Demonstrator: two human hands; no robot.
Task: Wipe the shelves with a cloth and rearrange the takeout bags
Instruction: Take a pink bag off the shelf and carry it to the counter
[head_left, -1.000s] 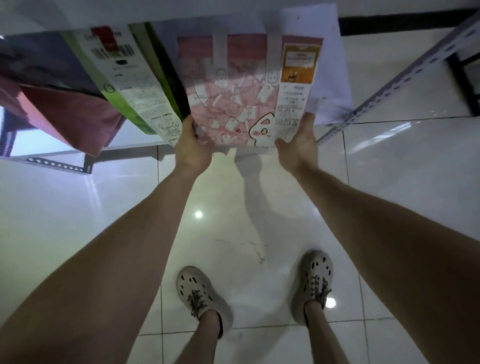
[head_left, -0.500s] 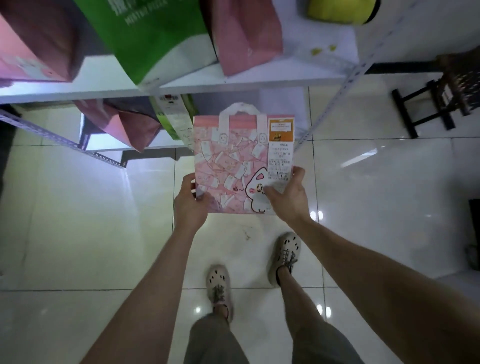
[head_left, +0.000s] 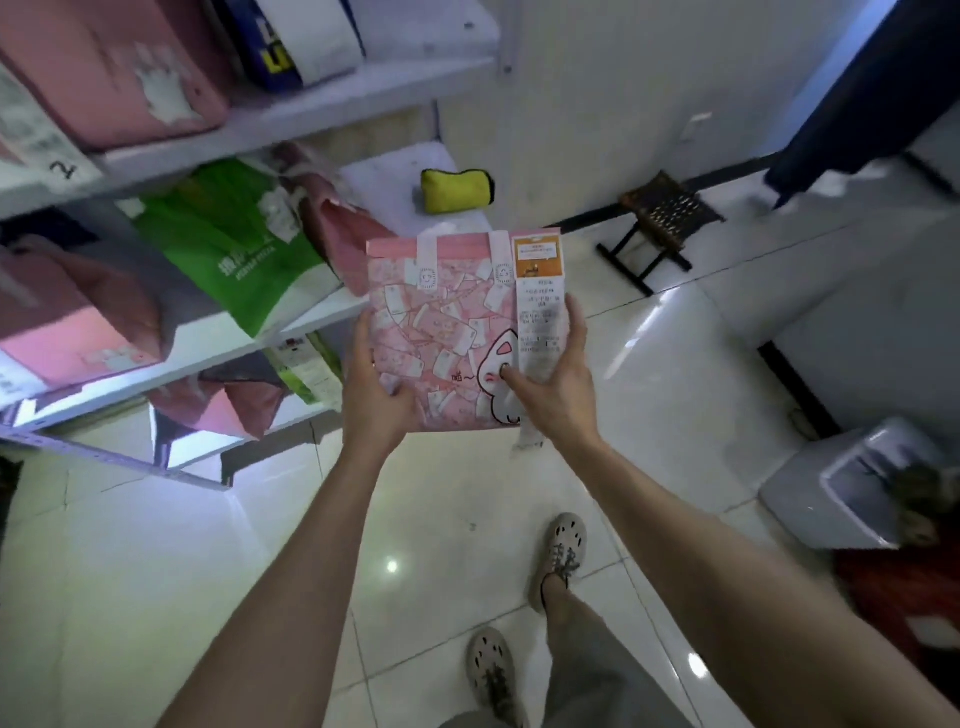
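Observation:
A pink patterned takeout bag (head_left: 441, 322) with a white receipt and an orange label on its front is held up in front of the shelving, off every shelf. My left hand (head_left: 375, 395) grips its lower left edge. My right hand (head_left: 553, 387) grips its lower right side, thumb pressed on the front. A yellow cloth (head_left: 453, 190) lies folded on the right end of the middle shelf (head_left: 387, 176). On that shelf also stand a green bag (head_left: 228, 244) and a pink bag (head_left: 332, 228).
The white metal shelving fills the left side. More pink bags (head_left: 104, 73) and a blue-and-white bag (head_left: 301, 41) stand on the upper shelf, others on the bottom shelf (head_left: 228, 405). A small dark stool (head_left: 660, 218) stands right of the shelving and a grey bin (head_left: 836, 488) at the right.
I have drawn the pink patterned bag out from the bottom shelf and lifted it to the height of the middle shelf. The view has risen and turned right.

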